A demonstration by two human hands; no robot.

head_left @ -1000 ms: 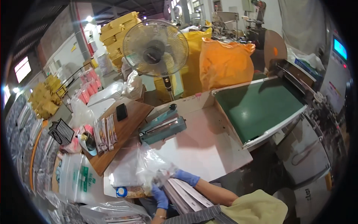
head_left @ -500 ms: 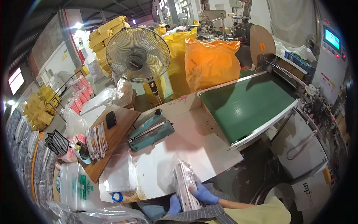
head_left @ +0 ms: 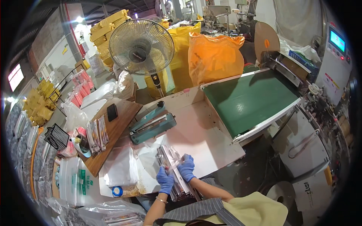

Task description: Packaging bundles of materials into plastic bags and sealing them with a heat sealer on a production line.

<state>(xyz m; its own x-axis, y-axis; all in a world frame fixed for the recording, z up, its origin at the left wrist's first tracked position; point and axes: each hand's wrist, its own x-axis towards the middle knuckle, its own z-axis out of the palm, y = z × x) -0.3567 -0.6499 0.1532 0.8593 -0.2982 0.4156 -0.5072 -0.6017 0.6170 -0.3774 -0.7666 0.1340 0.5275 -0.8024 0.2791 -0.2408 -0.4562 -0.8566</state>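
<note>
Both gloved hands (head_left: 176,174) now atop the packet stack (head_left: 174,171).

You stand in a workshop: a pedestal fan (head_left: 141,47) behind your white worktable (head_left: 203,132), stacked yellow boxes (head_left: 107,28) by the wall, ceiling lamp (head_left: 79,19) glaring.

Beside the teal heat sealer (head_left: 152,127), blue-gloved hands (head_left: 165,180) (head_left: 186,168) met silvery packets (head_left: 174,171); beyond it lay a green belt (head_left: 250,100) and orange sacks (head_left: 215,56).

A teal metal heat sealer (head_left: 152,126) is sitting on the pale worktable (head_left: 203,132), behind a long stack of silvery packets (head_left: 174,171). A green conveyor belt (head_left: 250,100) is lying right; a grey standing fan (head_left: 141,47) is standing behind.
</note>
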